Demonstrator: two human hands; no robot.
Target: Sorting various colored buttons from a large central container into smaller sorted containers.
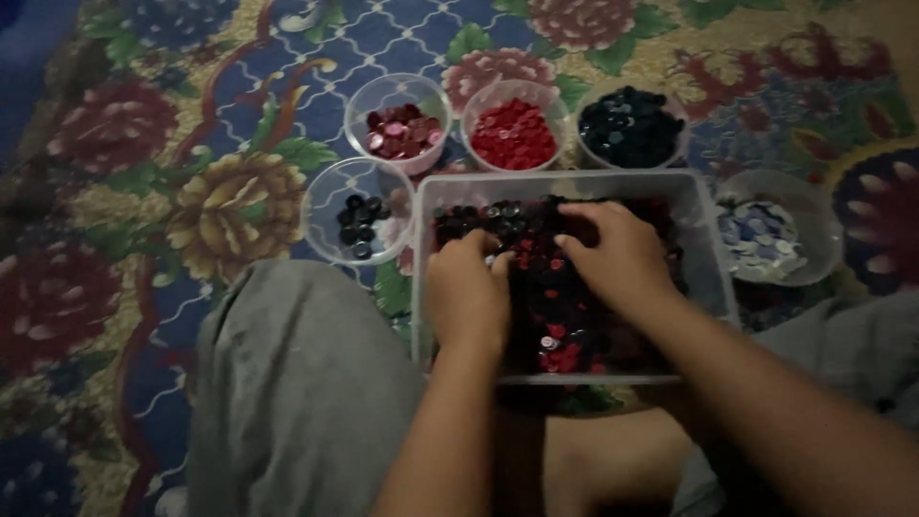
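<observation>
A home floor — flowered carpet (191, 191) underfoot

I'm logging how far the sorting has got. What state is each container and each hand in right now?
Clear tub: open, full of mixed buttons.
Pink-button bowl: shallow layer.
Red-button bowl: well filled.
Dark-button bowl: heaped.
Black-button bowl: only a few.
Pale-button bowl: partly filled.
Left hand: in tub, fingers curled on buttons.
Right hand: in tub, palm down.
</observation>
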